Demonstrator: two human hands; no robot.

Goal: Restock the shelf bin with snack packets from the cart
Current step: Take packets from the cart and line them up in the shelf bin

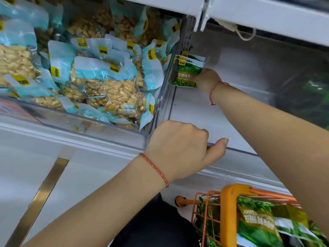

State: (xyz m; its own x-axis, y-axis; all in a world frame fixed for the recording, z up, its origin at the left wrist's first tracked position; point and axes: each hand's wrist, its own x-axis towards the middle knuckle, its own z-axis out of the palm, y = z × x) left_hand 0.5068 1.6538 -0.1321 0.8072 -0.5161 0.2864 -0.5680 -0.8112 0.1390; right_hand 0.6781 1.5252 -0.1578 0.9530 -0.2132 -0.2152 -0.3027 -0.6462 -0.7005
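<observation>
Right hand (207, 79) grips a small stack of green pea packets (187, 72), fingers hidden behind them, holding the stack upright against the far left wall of the clear shelf bin (240, 152). Packets: green pea photo, yellow logo patch at top, white lettering reading "Peas Garlic". Left hand (179, 148) curls over the bin's near front rim, thumb lying along the edge. Adjacent bin (74, 122) to the left holds blue-and-clear nut packets (110, 90). Orange cart (229, 211) at near right carries more green packets (258, 225).
</observation>
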